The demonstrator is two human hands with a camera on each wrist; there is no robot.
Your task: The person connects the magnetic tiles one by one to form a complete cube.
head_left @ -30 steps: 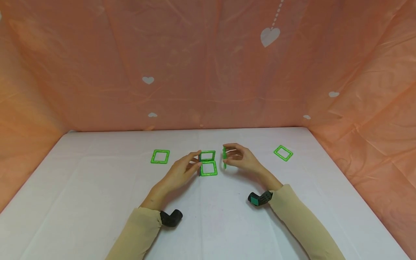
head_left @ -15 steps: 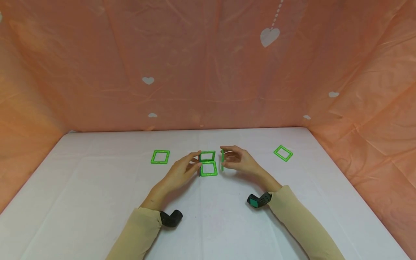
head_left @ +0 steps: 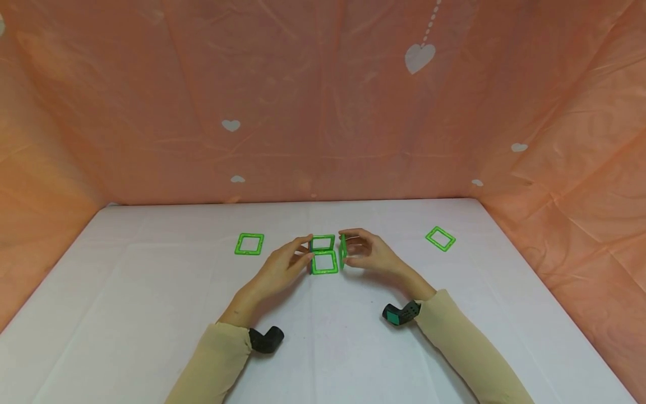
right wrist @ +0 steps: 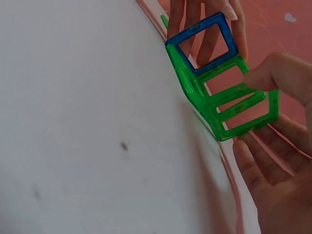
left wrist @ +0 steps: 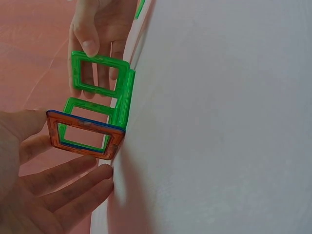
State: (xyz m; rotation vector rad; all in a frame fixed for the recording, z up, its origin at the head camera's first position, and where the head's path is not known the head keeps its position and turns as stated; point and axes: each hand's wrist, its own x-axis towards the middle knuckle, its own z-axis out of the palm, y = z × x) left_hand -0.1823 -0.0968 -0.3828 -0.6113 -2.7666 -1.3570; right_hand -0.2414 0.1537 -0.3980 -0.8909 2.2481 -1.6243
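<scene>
Two green square magnetic tiles stand joined at mid table: a flat tile on the cloth and an upright tile along its far edge. At their left side, an upright magnetic tile, orange-faced in the left wrist view and blue in the right wrist view, is pinched between thumb and fingers of my left hand. My right hand holds another green tile upright by its edges, close beside the flat tile's right edge. Its thumb lies at one edge, its other fingers at the opposite one.
One loose green tile lies flat on the left, another green tile flat on the right. White cloth covers the table. An orange curtain with pale hearts hangs behind and at both sides.
My right hand has moved slightly left and nearer, bringing its green tile closer to the joined tiles. The left hand and the other tiles have stayed in place.
</scene>
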